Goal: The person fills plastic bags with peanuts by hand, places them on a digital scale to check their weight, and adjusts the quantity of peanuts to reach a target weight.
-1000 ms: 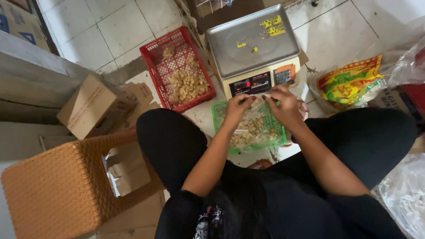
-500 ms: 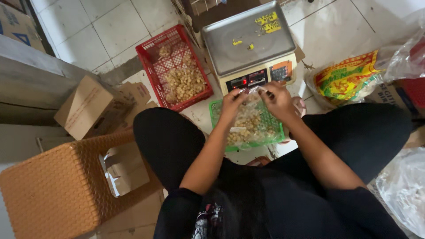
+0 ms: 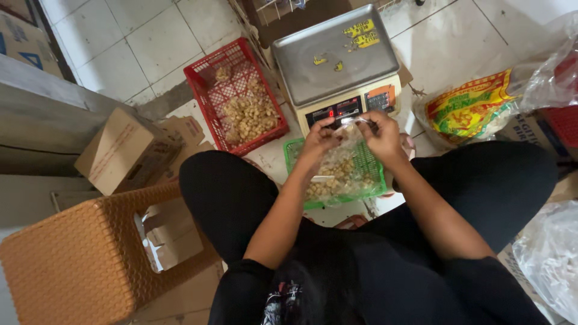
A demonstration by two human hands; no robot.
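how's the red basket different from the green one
The red basket sits out past the left knee, untouched and fully in view; the green basket lies between the knees, partly hidden under the clear bag held by the left hand and right hand. Both are latticed plastic holding pale nut-like pieces.

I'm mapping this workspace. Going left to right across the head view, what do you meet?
Orange plastic stool → cardboard box → red basket → left hand → right hand → printed yellow sack → clear plastic bag.
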